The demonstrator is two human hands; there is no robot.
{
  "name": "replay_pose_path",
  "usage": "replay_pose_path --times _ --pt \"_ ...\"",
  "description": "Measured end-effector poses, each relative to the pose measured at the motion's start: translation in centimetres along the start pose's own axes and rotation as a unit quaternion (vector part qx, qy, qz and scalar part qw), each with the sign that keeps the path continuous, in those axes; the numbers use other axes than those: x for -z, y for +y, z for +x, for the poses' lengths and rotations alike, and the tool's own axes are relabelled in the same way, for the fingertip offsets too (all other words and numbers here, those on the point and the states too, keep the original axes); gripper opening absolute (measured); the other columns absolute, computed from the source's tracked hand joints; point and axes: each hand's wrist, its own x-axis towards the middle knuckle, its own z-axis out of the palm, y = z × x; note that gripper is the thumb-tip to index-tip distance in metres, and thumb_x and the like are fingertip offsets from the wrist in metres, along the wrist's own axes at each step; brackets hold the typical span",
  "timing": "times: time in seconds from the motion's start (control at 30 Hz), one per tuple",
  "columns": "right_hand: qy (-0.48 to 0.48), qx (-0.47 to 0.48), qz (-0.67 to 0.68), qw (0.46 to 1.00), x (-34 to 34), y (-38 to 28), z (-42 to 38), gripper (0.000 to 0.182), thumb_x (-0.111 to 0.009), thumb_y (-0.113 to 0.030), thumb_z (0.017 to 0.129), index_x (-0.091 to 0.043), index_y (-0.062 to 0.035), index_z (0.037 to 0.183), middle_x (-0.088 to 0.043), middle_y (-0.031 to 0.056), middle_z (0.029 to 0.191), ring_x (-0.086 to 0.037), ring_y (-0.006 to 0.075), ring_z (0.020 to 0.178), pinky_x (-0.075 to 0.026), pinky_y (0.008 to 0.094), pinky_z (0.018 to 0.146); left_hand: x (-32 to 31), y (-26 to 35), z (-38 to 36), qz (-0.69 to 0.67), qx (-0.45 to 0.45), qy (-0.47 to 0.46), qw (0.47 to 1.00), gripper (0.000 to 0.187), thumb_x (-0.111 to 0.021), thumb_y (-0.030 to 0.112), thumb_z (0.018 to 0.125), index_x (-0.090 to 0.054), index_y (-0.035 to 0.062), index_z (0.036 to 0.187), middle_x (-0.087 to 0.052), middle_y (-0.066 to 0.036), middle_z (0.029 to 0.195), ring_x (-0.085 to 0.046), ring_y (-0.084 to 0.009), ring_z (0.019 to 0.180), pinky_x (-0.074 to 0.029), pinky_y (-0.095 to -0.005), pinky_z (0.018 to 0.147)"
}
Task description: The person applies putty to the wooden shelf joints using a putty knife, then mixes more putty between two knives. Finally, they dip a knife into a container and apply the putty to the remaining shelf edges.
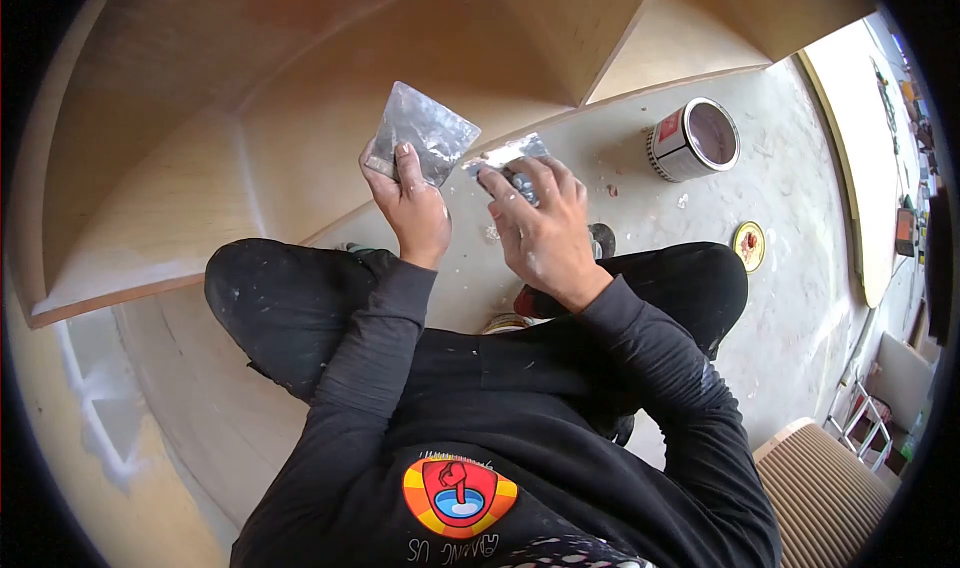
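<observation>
My left hand (418, 213) is closed round a flat square metal putty spreader (425, 123), with the thumb pressed on its smeared face. Close beside it, my right hand (552, 230) grips a second metal putty spreader (508, 152) from above, with fingers bent over the plate. White smears mark that blade's surface. A small gap separates the two blades. Both are held in front of a wooden cabinet (400, 58) with open compartments. Pale residue shows on the fingers of both hands.
An open paint can (675, 158) stands on the grey floor (770, 298) to the right, near a round yellow-rimmed lid (748, 246). A pale board (850, 158) lies farther right. At lower right are a ribbed tan panel (820, 493) and a metal frame (858, 423).
</observation>
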Motion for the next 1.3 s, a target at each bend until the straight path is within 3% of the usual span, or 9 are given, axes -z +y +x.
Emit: replay_pose_path --times 0.3,0.67,0.8,0.9,0.93,1.03,1.07,1.17,1.3 --pt "-0.008 0.003 -0.024 1.000 -0.9 0.4 0.1 0.042 -0.070 -0.017 0.081 -0.065 -0.0194 0.123 -0.055 0.0095 0.121 -0.047 0.0328 0.115 -0.035 0.0479 0.089 -0.7 1.4 -1.2 0.014 0.019 -0.024 0.999 0.030 -0.048 0.014 0.101 -0.041 -0.0032 0.125 -0.054 -0.015 0.117 -0.053 -0.0184 0.104 -0.044 -0.0320 0.093" --pt "0.051 -0.044 -0.041 0.997 0.8 3.2 2.3 0.041 -0.066 -0.011 0.083 -0.065 -0.0192 0.124 -0.058 0.0108 0.116 -0.051 0.0330 0.110 -0.040 0.0464 0.087 0.1 1.6 -1.1 0.124 0.010 -0.274 0.954 0.024 -0.056 0.010 0.099 -0.050 -0.0011 0.119 -0.062 -0.009 0.105 -0.059 -0.0152 0.097 -0.047 -0.0289 0.089" --pt "0.093 -0.186 0.240 0.948 2.5 4.3 3.6 0.032 -0.056 -0.009 0.096 -0.063 -0.0071 0.127 -0.062 0.0164 0.109 -0.060 0.0252 0.098 -0.046 0.0346 0.087 -0.8 0.6 -0.6 -0.031 0.151 -0.208 0.966 0.023 -0.054 0.010 0.099 -0.052 0.0020 0.121 -0.063 -0.007 0.106 -0.060 -0.0157 0.097 -0.049 -0.0292 0.088" --pt "0.034 -0.119 0.235 0.964 2.6 2.6 2.2 0.035 -0.058 -0.009 0.093 -0.063 -0.0088 0.127 -0.060 0.0216 0.113 -0.060 0.0357 0.100 -0.048 0.0390 0.089 1.8 -1.9 1.8 -0.268 0.428 -0.152 0.850 0.022 -0.048 0.017 0.101 -0.055 0.0096 0.121 -0.064 -0.002 0.106 -0.063 -0.0177 0.093 -0.053 -0.0311 0.080" --pt "0.018 -0.084 0.236 0.968 2.5 1.4 1.6 0.035 -0.057 -0.008 0.092 -0.063 -0.0090 0.127 -0.059 0.0217 0.114 -0.059 0.0364 0.102 -0.047 0.0397 0.090 3.9 -5.4 2.8 -0.498 0.405 -0.360 0.677 0.029 -0.046 0.032 0.102 -0.056 0.0095 0.117 -0.062 -0.003 0.097 -0.063 -0.0153 0.089 -0.053 -0.0300 0.078" --pt "-0.049 0.060 0.227 0.971 2.1 -1.2 0.3 0.041 -0.067 -0.010 0.084 -0.065 -0.0115 0.124 -0.058 0.0141 0.118 -0.052 0.0353 0.112 -0.042 0.0459 0.094 2.6 -3.9 0.4 -0.416 0.415 -0.206 0.783 0.034 -0.047 0.037 0.100 -0.051 0.0061 0.114 -0.060 -0.010 0.096 -0.062 -0.0263 0.089 -0.054 -0.0410 0.083" --pt "-0.058 0.111 0.201 0.971 1.9 -2.0 0.0 0.043 -0.069 -0.013 0.081 -0.065 -0.0128 0.124 -0.057 0.0122 0.119 -0.051 0.0346 0.113 -0.042 0.0465 0.093 2.9 -4.2 1.2 -0.490 0.473 -0.256 0.686 0.037 -0.050 0.038 0.099 -0.050 0.0043 0.115 -0.059 -0.010 0.093 -0.061 -0.0271 0.086 -0.053 -0.0420 0.080" --pt "-0.070 0.156 0.188 0.967 0.7 -4.1 -1.1 0.048 -0.072 -0.016 0.078 -0.064 -0.0160 0.126 -0.056 0.0102 0.120 -0.049 0.0346 0.115 -0.040 0.0479 0.093 2.9 -5.0 0.2 -0.558 0.474 -0.294 0.615 0.037 -0.051 0.037 0.099 -0.050 0.0023 0.109 -0.050 -0.008 0.077 -0.051 -0.0208 0.066 -0.045 -0.0367 0.060" --pt "-0.071 0.137 0.175 0.972 0.2 -4.4 -0.8 0.054 -0.074 -0.008 0.073 -0.064 -0.0148 0.126 -0.056 0.0110 0.121 -0.049 0.0371 0.118 -0.041 0.0464 0.094 2.8 -4.3 0.1 -0.525 0.487 -0.313 0.624 0.037 -0.052 0.038 0.099 -0.049 0.0022 0.105 -0.047 -0.007 0.073 -0.049 -0.0189 0.063 -0.042 -0.0343 0.056"
